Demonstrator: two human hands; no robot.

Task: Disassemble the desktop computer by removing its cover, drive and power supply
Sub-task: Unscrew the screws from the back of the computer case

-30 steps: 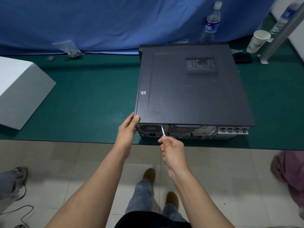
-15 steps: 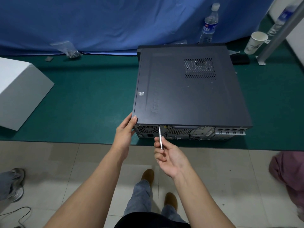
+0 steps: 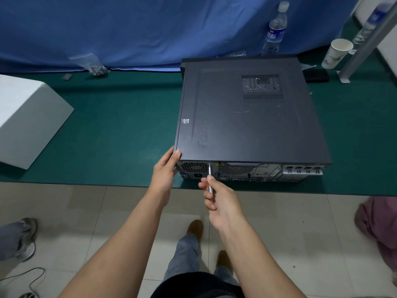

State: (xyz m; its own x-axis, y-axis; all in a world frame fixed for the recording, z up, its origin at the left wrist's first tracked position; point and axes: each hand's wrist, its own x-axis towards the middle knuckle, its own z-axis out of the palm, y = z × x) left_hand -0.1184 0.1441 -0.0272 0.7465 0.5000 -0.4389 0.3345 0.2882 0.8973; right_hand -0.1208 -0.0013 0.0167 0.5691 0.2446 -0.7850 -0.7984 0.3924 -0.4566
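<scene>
A dark grey desktop computer (image 3: 247, 117) lies flat on the green table (image 3: 107, 130), its cover on and its rear panel facing me at the table's front edge. My left hand (image 3: 165, 171) holds the near left corner of the case, thumb on the top edge. My right hand (image 3: 221, 198) pinches a thin silver screwdriver (image 3: 210, 179). Its tip sits at a screw (image 3: 209, 163) near the top of the rear panel, beside the fan grille.
A white box (image 3: 28, 117) sits at the left of the table. A water bottle (image 3: 275, 31), a paper cup (image 3: 337, 53) and a metal post (image 3: 365, 41) stand behind the computer. A plastic bag (image 3: 92, 65) lies by the blue curtain. Another person's shoe (image 3: 23, 237) is on the floor at left.
My right hand has turned palm-up and re-gripped the screwdriver, which now stands more upright at the screw. My left hand stays on the corner.
</scene>
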